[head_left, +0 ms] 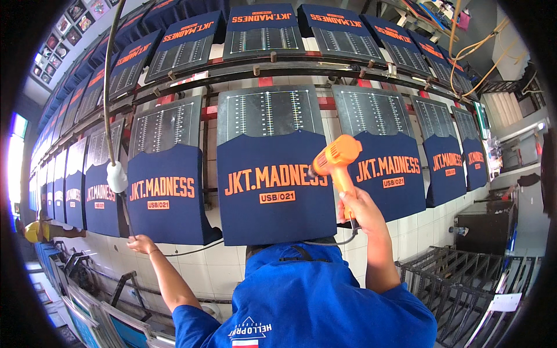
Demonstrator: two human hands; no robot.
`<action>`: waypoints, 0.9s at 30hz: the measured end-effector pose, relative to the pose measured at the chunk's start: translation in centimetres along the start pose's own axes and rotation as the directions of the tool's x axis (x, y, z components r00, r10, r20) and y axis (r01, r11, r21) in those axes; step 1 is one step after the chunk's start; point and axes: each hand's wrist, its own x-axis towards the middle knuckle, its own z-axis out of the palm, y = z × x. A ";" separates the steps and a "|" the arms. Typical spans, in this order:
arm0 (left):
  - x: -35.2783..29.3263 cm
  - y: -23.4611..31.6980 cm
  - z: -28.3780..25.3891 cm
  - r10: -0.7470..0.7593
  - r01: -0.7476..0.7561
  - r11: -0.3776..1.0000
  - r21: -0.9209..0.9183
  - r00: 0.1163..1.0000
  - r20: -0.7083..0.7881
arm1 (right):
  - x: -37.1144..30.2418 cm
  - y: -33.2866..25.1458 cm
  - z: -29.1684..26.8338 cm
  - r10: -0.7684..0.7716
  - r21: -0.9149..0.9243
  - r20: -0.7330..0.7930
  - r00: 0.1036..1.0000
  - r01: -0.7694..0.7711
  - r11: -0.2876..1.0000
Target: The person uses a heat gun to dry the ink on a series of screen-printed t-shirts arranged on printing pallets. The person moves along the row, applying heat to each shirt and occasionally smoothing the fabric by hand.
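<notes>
The dark printing board [267, 107] at 12 o'clock from us carries the navy T-shirt [272, 223], whose orange lettering [261, 181] could scorch if heat lingers in one spot. At 1 o'clock, our right hand [361, 207] is wrapped round the orange heat gun [341, 156], its nozzle aimed toward 8 o'clock, close over the lettering's right end; a dipped wrist might press it onto cloth. Near 9 o'clock, our left hand [139, 245] pinches the thin dark cable [191, 253]; should that snag, the gun could jerk
</notes>
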 end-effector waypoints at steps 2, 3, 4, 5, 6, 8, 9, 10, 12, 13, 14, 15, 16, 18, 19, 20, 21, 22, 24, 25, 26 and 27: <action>-0.9 -1.8 1.9 -0.172 0.163 0.983 0.084 0.977 0.127 | 0.8 0.4 1.1 -0.025 0.000 -0.089 0.996 0.025 1.000; -1.1 -3.2 2.7 -0.222 0.207 0.972 0.108 0.962 0.156 | 0.9 0.1 1.4 -0.026 -0.013 -0.096 0.995 0.025 1.000; -1.6 -3.9 3.2 -0.278 0.256 0.957 0.135 0.943 0.186 | 1.0 -0.2 1.4 -0.022 -0.007 -0.101 0.995 0.021 1.000; -2.1 -4.4 3.9 -0.335 0.315 0.941 0.124 0.921 0.199 | 1.1 -0.5 1.1 -0.018 -0.001 -0.105 0.994 0.018 1.000; -3.3 -4.4 4.4 -0.325 0.310 0.945 0.103 0.922 0.208 | 1.2 -0.7 0.9 -0.014 0.002 -0.110 0.994 0.014 1.000; -4.4 -4.4 5.0 -0.298 0.290 0.955 0.066 0.932 0.206 | 1.3 -0.8 1.6 -0.021 -0.029 -0.186 0.982 0.016 0.999; -4.7 -4.4 5.2 -0.307 0.307 0.951 0.031 0.935 0.174 | 1.4 -0.6 2.0 -0.049 -0.059 -0.204 0.978 0.038 0.998; -4.7 -4.5 5.2 -0.346 0.350 0.937 0.015 0.919 0.191 | 1.5 -0.5 2.2 -0.077 -0.088 -0.222 0.972 0.059 0.994; -5.5 -4.6 5.1 -0.419 0.434 0.901 -0.012 0.878 0.231 | 1.7 -0.6 1.9 -0.060 -0.042 -0.178 0.982 0.053 0.998; -5.6 -4.6 5.0 -0.361 0.369 0.929 -0.003 0.911 0.199 | 1.8 -0.8 1.1 -0.032 -0.006 -0.160 0.987 0.032 0.999; -5.3 -4.4 5.2 -0.355 0.364 0.931 -0.004 0.911 0.209 | 1.8 -0.8 0.6 -0.006 0.029 -0.141 0.990 0.010 1.000; -5.1 -4.5 5.2 -0.354 0.363 0.932 -0.002 0.910 0.215 | 1.8 -0.9 0.8 -0.004 0.037 -0.146 0.989 0.009 0.999; -5.2 -4.5 5.1 -0.353 0.362 0.932 -0.001 0.909 0.222 | 1.8 -0.8 1.2 -0.024 -0.013 -0.166 0.986 0.022 1.000; -5.6 -4.3 4.8 -0.373 0.377 0.926 0.029 0.900 0.226 | 1.7 -0.5 2.2 -0.065 -0.109 -0.210 0.975 0.043 0.993; -5.8 -3.9 4.5 -0.382 0.387 0.922 0.019 0.898 0.219 | 1.8 -0.2 1.7 -0.059 -0.122 -0.180 0.982 0.037 0.992; -6.1 -3.5 4.3 -0.390 0.397 0.918 0.009 0.896 0.211 | 1.9 -0.4 1.2 -0.035 -0.081 -0.172 0.985 0.021 0.997; -6.3 -3.2 4.1 -0.407 0.409 0.912 0.028 0.893 0.195 | 2.0 -0.7 0.7 -0.008 -0.041 -0.160 0.987 0.001 0.999; -6.4 -3.0 3.8 -0.388 0.387 0.921 0.046 0.902 0.191 | 2.0 -0.8 0.3 0.019 -0.002 -0.147 0.989 -0.019 1.000; -6.5 -2.6 3.8 -0.350 0.341 0.937 0.076 0.919 0.183 | 1.9 -0.1 0.6 -0.012 -0.040 -0.161 0.987 0.005 0.999; -6.4 -2.6 3.9 -0.354 0.343 0.935 0.089 0.919 0.171 | 1.9 0.3 0.9 -0.031 -0.053 -0.164 0.986 0.023 0.998; -6.3 -2.7 3.8 -0.358 0.345 0.933 0.102 0.920 0.159 | 2.0 0.6 1.0 -0.051 -0.065 -0.167 0.985 0.041 0.997; -6.2 -2.9 3.7 -0.361 0.346 0.931 0.118 0.920 0.150 | 2.2 0.6 0.5 -0.030 -0.040 -0.141 0.989 0.025 0.999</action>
